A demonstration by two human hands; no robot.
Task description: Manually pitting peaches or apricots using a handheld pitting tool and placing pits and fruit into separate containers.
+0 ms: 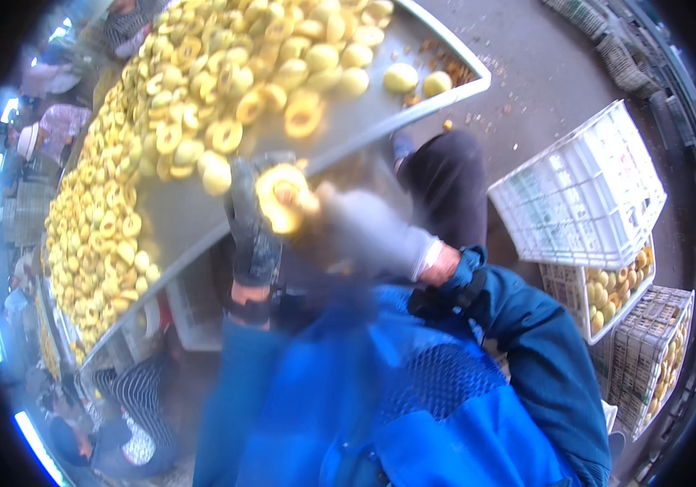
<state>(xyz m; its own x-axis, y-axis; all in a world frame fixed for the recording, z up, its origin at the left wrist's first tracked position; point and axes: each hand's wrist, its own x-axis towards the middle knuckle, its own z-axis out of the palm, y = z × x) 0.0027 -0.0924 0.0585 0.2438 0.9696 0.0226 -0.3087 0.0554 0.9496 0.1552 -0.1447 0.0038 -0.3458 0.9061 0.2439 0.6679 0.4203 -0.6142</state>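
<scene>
My left hand, in a dark glove, holds a halved yellow peach with its cut face turned up. A reddish-brown centre shows in the fruit. My right hand, in a pale grey glove, is close against the peach's right side. Motion blurs its fingers, and whether they grip a small tool is hidden. Both hands are just off the near edge of a metal-topped table. On this table a large heap of yellow peach halves is spread out, many with round hollows.
Two whole-looking peaches and brown scraps lie in the table's corner. To the right, a white plastic crate is tilted over a crate of peaches, with another filled crate beside it. Other people sit at left.
</scene>
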